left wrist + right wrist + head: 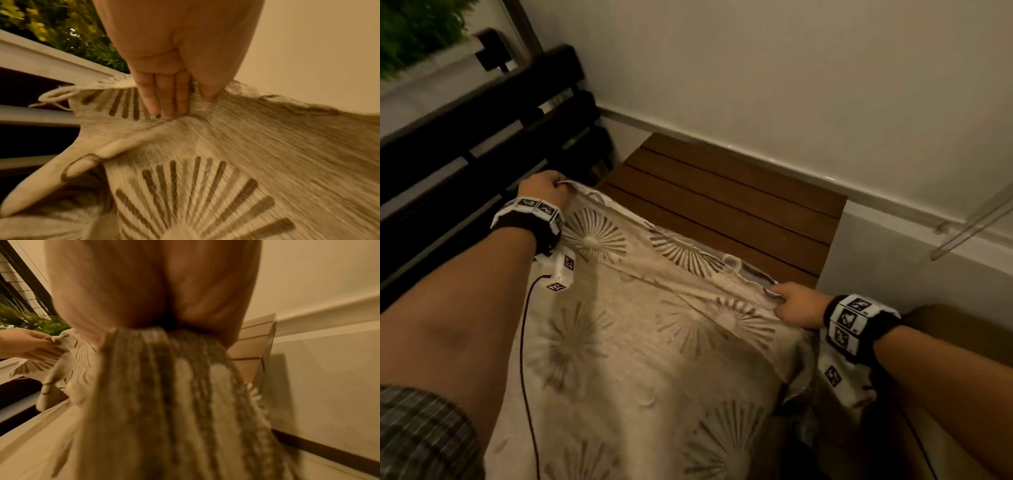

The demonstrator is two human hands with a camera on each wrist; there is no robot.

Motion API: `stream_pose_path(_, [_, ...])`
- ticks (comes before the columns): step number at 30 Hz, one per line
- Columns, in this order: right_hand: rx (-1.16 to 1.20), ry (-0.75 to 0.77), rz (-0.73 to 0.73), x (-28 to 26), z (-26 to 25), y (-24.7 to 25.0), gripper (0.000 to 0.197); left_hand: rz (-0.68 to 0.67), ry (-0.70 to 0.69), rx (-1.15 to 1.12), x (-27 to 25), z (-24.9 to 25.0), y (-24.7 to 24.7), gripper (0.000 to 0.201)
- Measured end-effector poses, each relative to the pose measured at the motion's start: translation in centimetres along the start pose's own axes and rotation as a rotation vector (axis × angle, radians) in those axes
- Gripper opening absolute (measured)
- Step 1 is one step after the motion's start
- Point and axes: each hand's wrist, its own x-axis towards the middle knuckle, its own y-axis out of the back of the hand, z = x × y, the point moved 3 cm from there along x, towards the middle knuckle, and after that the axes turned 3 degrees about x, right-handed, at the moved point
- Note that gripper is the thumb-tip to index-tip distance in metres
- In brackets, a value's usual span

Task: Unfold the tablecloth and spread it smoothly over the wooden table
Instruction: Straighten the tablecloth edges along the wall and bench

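Observation:
A beige tablecloth (pixel 640 346) with brown sunburst prints is stretched between my hands above the near part of the slatted wooden table (pixel 726 202). My left hand (pixel 548 188) grips its far left corner at the table's left edge; in the left wrist view the fingers (pixel 166 97) and thumb pinch the cloth (pixel 236 146). My right hand (pixel 792 305) grips the far edge on the right, near the table's right side. In the right wrist view the cloth (pixel 164 402) hangs bunched from that fist (pixel 148 293). The far half of the table is bare.
A dark slatted bench (pixel 482 137) stands to the left of the table. A pale wall (pixel 756 68) with a white ledge runs behind it. A green plant (pixel 410 31) is at top left. A thin black cable (pixel 525 359) lies over the cloth.

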Motion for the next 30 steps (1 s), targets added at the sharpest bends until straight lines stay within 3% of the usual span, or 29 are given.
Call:
stream_pose_path(5, [0.055,0.059,0.02,2.9,3.2,7.2,0.03,-0.055,0.017,0.106,4.7,5.9,-1.4,0.029])
stream_pose_path(10, [0.003,0.037,-0.02,5.5,6.2,14.0,0.068,-0.081,0.034,0.279,9.4,13.0,-4.2,0.041])
stream_pose_path(14, [0.065,0.024,0.02,7.8,8.7,18.1,0.051,-0.119,0.025,0.313,13.0,16.7,-7.7,0.048])
stream_pose_path(17, [0.014,-0.003,0.054,10.3,10.2,21.7,0.07,-0.101,0.028,0.364,16.7,18.8,-10.5,0.045])
stream_pose_path(23, [0.073,-0.076,0.163,15.2,12.5,26.8,0.032,-0.189,0.027,0.216,24.6,22.4,-16.1,0.048])
stream_pose_path(26, [0.013,-0.099,0.194,17.6,13.3,28.6,0.039,-0.2,-0.029,0.276,27.2,23.9,-18.4,0.052])
stream_pose_path(28, [0.004,-0.137,0.211,19.0,14.3,29.0,0.047,-0.277,0.01,0.314,27.7,24.5,-19.7,0.07])
stream_pose_path(30, [-0.005,-0.168,0.21,20.2,15.4,29.2,0.039,-0.362,0.054,0.333,27.3,24.8,-20.6,0.081])
